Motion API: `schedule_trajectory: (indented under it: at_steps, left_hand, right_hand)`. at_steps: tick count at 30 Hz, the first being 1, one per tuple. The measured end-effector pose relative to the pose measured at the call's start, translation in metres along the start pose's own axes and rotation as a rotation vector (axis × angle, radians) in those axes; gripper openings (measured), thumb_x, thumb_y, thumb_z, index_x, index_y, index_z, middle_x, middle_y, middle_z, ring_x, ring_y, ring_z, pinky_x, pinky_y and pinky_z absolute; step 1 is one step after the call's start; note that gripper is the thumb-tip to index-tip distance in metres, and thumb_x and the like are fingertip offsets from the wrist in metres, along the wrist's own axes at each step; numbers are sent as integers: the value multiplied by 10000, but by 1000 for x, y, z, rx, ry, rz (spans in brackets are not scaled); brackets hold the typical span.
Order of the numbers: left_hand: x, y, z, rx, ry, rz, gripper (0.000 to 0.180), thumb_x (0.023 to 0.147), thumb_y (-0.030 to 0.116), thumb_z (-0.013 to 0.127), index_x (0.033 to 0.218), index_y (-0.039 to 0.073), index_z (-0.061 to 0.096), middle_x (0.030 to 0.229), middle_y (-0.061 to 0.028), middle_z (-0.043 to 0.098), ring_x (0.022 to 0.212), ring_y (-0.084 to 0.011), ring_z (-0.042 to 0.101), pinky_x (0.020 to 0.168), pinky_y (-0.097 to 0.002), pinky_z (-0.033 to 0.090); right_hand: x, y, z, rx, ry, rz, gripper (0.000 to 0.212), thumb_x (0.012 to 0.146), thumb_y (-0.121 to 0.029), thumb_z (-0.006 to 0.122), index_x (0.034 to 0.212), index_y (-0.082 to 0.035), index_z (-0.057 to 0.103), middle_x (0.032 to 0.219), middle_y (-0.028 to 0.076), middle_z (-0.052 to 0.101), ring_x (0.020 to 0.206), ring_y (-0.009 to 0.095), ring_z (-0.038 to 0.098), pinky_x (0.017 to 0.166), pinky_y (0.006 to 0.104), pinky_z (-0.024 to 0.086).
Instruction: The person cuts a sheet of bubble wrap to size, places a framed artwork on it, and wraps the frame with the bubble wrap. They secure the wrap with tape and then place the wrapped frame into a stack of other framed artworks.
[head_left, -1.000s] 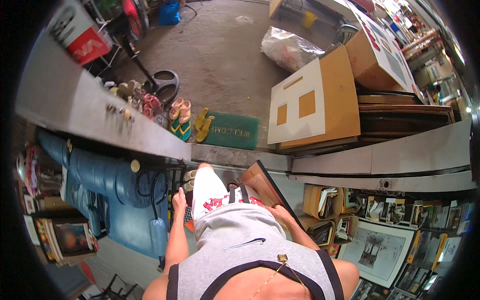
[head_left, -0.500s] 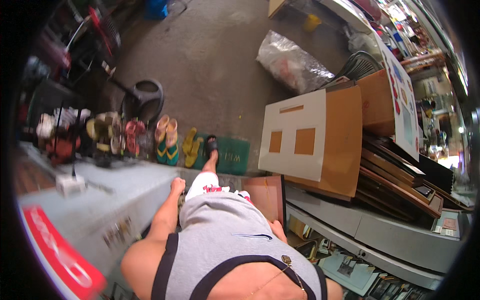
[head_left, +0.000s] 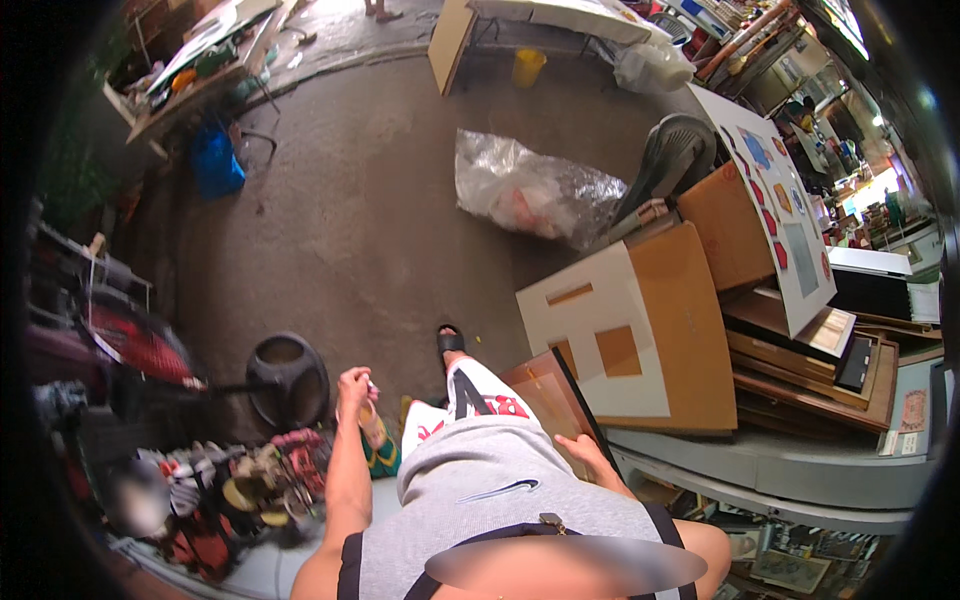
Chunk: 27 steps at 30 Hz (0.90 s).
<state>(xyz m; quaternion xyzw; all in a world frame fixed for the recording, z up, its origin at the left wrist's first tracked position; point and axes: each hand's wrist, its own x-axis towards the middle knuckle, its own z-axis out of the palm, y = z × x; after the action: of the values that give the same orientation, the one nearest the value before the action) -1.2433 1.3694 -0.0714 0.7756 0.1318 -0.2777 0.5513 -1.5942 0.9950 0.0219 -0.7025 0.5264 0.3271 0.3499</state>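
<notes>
Daylit, sharp centre — edges bend (dark rim).

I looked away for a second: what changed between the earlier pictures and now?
The person has walked forward off the green mat onto the bare concrete floor, one sandalled foot leading. The left hand has swung out, keeping its grip on something small. The right hand still holds the brown framed board at the hip.

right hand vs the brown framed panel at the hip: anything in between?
Nothing visible. The right hand lies directly on the edge of the brown framed panel, which leans beside the person's leg. The left hand is apart, closed on a small object too small to identify.
</notes>
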Motion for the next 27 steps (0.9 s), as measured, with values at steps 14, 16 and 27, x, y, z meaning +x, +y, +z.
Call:
schedule_trajectory:
  at_steps: [14,16,27]
  left_hand:
    - [212,86,-69,-111,165,-376,202,870,37,442,990,-65,569,590,-72,477,428,-174,504,442,-394,551]
    - [245,107,-71,-8,173,-401,167,862,38,496,914,-78,604,637,-154,584,495,-232,603,453,-417,561]
    - [530,330,-96,184,-10,-204,327,884,187,579,630,-17,584,517,-107,572,418,-190,578,399,-337,488]
  right_hand:
    - [140,-385,-72,159,-127,-91,691,809,-522,559,1047,125,602,1076,319,595,1066,367,587,866,419,466]
    - [155,-428,-81,215,-139,-18,692,815,-509,560,1094,124,579,1114,318,581,1094,365,572,882,409,459]
    - [229,-623,-114,240,-41,20,624,754,-580,624,1001,-8,659,1031,194,652,1013,285,613,833,385,473]
